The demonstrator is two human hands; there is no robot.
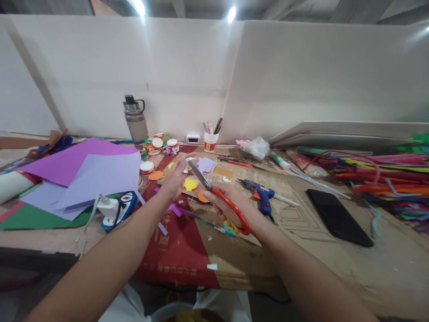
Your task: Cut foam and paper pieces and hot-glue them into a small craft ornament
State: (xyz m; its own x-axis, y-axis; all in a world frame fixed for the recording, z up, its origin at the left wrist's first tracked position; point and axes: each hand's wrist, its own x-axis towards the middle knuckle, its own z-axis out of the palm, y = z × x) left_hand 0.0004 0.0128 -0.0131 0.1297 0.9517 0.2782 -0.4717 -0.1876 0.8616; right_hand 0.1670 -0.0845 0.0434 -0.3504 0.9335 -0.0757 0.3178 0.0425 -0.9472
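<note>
My right hand [231, 201] is closed around the red handle of a pair of scissors [199, 173], whose blades point up and to the left. Close to the blade tips, the fingers of my left hand [174, 179] pinch a small white piece [191, 163], probably paper; its shape is partly hidden. Below the hands lie a yellow disc [191, 184] and an orange paper disc [202, 196]. Small lilac paper pieces [208, 164] sit just behind the scissors. A pen with a teal end [214, 226] rests on the cardboard under my right hand.
Purple and lilac sheets [110, 174] and a power strip [122, 210] are at left. A water bottle [136, 123] and a pen cup [211, 141] stand at the back. A blue glue gun [263, 197], a black phone [338, 217] and colourful pipe cleaners [395, 174] lie at right.
</note>
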